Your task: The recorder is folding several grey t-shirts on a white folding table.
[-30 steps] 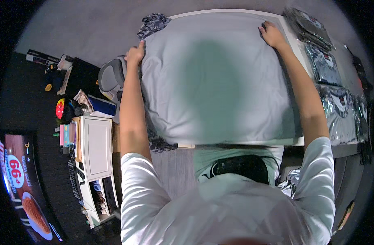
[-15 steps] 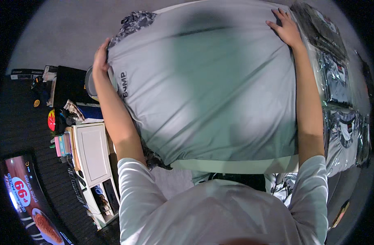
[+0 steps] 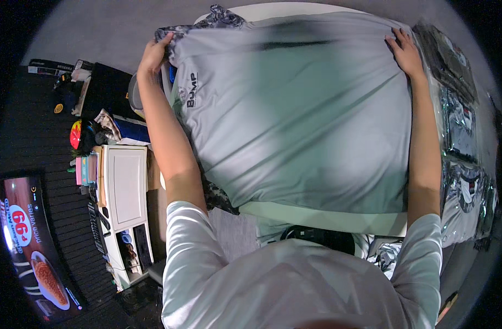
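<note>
A pale grey-green T-shirt (image 3: 295, 120) lies spread sideways across a white table (image 3: 322, 218), with a dark shadow over its middle. Dark camouflage-patterned cloth (image 3: 223, 17) sticks out at its far left, and more of it hangs by the near left corner. My left hand (image 3: 154, 56) pinches the patterned edge at the far left corner, thumb on top. At the far right, my right hand (image 3: 407, 56) rests flat on the shirt near its right edge, fingers spread. Small dark lettering marks the shirt's left part.
Clear-bagged folded shirts (image 3: 460, 123) line the table's right side. On the left stand a white cabinet (image 3: 126, 186), a round grey container (image 3: 135, 96) and a lit screen (image 3: 37, 247). A black object (image 3: 322, 238) sits below the table's near edge.
The view has turned slightly. My left hand has shifted along to the shirt's patterned far left corner, and the cloth there has moved a little rightward. My right hand stays flat on the shirt.
</note>
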Available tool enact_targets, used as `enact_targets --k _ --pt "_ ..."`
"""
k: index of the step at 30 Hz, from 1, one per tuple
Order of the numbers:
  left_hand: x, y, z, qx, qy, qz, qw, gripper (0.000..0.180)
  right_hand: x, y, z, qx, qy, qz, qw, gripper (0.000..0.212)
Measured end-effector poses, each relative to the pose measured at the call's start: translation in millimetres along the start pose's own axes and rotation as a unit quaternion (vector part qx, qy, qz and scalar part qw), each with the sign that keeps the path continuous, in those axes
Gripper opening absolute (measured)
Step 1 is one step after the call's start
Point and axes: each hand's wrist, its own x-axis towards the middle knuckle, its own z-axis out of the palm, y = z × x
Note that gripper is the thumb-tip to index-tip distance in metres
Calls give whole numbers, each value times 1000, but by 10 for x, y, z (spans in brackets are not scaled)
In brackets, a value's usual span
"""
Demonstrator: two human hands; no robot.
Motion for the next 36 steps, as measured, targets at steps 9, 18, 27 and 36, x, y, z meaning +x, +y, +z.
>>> enact_targets --k 9,18,27,36 --pt "372 -569 -762 171 68 -16 983 60 53 -47 38 -3 0 -17 1000 66" --pt "344 -440 -1093 304 32 82 949 47 55 -64 44 -17 -9 -5 1000 64" --pt "-543 -788 -607 358 -105 -125 919 80 12 -190 -26 -47 -16 11 999 64" --pt "-655 -1061 -917 55 141 10 988 53 3 -174 -12 -73 -8 15 997 66"
